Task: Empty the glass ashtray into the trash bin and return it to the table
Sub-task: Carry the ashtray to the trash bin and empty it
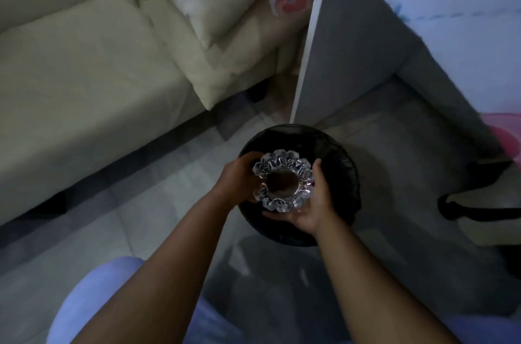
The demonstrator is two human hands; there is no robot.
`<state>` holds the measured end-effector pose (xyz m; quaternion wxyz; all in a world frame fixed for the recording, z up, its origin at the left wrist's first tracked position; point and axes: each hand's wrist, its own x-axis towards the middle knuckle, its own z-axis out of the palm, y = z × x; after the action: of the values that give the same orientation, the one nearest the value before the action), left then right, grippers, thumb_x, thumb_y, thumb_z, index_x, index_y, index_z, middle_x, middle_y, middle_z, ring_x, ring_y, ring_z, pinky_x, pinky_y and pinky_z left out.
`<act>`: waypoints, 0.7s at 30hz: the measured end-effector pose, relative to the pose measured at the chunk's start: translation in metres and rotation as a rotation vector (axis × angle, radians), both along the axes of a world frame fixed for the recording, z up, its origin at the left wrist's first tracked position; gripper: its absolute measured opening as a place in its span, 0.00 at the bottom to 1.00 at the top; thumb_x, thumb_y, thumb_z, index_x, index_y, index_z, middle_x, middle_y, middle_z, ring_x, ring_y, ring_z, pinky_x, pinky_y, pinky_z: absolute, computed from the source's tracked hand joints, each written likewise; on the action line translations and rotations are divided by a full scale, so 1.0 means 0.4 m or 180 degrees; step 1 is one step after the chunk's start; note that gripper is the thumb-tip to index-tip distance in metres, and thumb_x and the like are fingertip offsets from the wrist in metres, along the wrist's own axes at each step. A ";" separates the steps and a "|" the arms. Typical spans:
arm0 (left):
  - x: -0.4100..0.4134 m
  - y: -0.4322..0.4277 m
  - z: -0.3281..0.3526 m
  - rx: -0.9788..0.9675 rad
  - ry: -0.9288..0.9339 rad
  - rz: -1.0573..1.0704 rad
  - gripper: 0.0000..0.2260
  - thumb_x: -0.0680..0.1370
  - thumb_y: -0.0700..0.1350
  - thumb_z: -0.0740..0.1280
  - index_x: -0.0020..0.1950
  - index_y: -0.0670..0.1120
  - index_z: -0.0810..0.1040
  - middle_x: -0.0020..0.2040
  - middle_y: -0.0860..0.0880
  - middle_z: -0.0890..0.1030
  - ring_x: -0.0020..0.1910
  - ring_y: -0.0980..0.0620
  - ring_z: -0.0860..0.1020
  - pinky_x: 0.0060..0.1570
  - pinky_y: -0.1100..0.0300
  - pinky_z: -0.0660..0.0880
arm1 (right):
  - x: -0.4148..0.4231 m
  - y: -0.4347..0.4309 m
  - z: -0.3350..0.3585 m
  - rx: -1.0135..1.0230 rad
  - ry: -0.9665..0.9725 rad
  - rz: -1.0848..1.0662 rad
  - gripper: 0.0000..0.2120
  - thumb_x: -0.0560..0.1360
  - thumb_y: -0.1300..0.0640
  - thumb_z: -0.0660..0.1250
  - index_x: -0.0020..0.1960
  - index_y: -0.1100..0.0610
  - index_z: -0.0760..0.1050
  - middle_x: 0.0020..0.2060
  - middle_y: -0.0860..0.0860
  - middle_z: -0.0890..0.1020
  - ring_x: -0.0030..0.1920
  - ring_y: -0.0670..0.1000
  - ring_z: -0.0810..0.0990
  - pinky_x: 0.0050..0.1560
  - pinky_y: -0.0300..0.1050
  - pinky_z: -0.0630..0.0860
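One glass ashtray [282, 180] held over one black trash bin [342, 157], left hand [239, 178] and right hand [313, 202] both gripping its rim, one cream sofa [84, 67] nearby.

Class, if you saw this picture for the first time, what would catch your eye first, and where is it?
The sparkling glass ashtray at the centre, gripped by the left hand and right hand. It is held directly over a round black trash bin on the floor. A cream sofa fills the upper left.
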<state>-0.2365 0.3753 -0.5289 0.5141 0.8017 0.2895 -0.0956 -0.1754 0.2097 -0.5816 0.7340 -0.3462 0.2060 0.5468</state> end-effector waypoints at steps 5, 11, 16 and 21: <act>0.004 -0.010 -0.033 0.0603 -0.0118 -0.0422 0.21 0.77 0.42 0.65 0.70 0.50 0.70 0.62 0.43 0.80 0.60 0.45 0.78 0.60 0.54 0.75 | -0.001 -0.015 -0.005 0.0575 -0.0059 0.0063 0.43 0.64 0.25 0.63 0.66 0.54 0.76 0.64 0.62 0.79 0.62 0.69 0.77 0.53 0.69 0.76; -0.027 0.016 -0.062 0.2054 -0.0651 -0.0439 0.24 0.80 0.55 0.57 0.73 0.45 0.66 0.74 0.44 0.67 0.75 0.44 0.60 0.70 0.49 0.62 | 0.018 -0.004 0.036 -0.1263 -0.1556 0.0621 0.27 0.58 0.37 0.75 0.55 0.41 0.81 0.58 0.53 0.83 0.50 0.55 0.83 0.44 0.53 0.80; -0.086 0.015 -0.129 0.1364 -0.0330 -0.0829 0.35 0.77 0.66 0.43 0.77 0.48 0.43 0.79 0.49 0.40 0.76 0.53 0.36 0.76 0.53 0.43 | 0.024 0.010 -0.002 -0.3186 -0.5350 0.2816 0.50 0.60 0.37 0.72 0.76 0.48 0.56 0.75 0.53 0.60 0.73 0.59 0.58 0.70 0.57 0.65; -0.112 0.014 -0.163 0.1547 -0.0575 -0.0852 0.33 0.78 0.64 0.45 0.77 0.47 0.41 0.79 0.50 0.38 0.76 0.56 0.34 0.75 0.57 0.40 | -0.001 0.054 -0.020 -0.2690 -0.6624 0.4178 0.50 0.61 0.39 0.71 0.75 0.52 0.52 0.77 0.56 0.55 0.75 0.63 0.51 0.64 0.65 0.64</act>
<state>-0.2814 0.3811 -0.5940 0.3135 0.9377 0.1487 -0.0186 -0.1759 0.2311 -0.5894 -0.0196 -0.8439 -0.5080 0.1713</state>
